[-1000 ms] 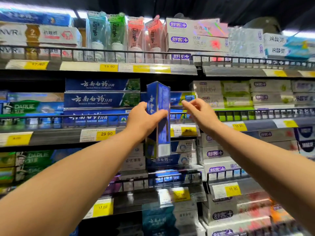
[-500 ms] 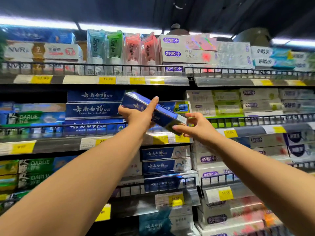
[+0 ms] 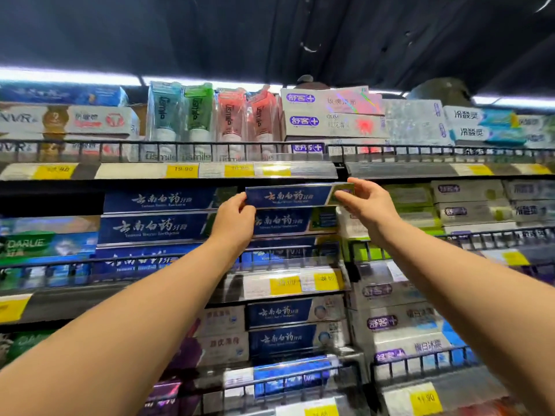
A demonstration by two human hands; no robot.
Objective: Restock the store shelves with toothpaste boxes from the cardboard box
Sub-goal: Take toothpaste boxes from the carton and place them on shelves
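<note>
A dark blue toothpaste box [image 3: 292,196] with white lettering lies level, held at both ends. My left hand [image 3: 232,222] grips its left end and my right hand [image 3: 368,207] grips its right end. It sits right above a matching blue box [image 3: 282,223] on the second shelf, just under the upper shelf's price rail [image 3: 216,170]. To the left stands a stack of the same blue boxes [image 3: 156,223]. No cardboard box is in view.
A black wire guard rail [image 3: 300,250] runs along the front of the second shelf. White and green boxes [image 3: 468,202] fill the right side. Upright tube packs [image 3: 210,115] and white boxes stand on the top shelf. More toothpaste boxes fill the lower shelves [image 3: 297,325].
The blue box went from upright to tilted to level, and both hands lifted it onto the stack on the second shelf. The camera tilted upward.
</note>
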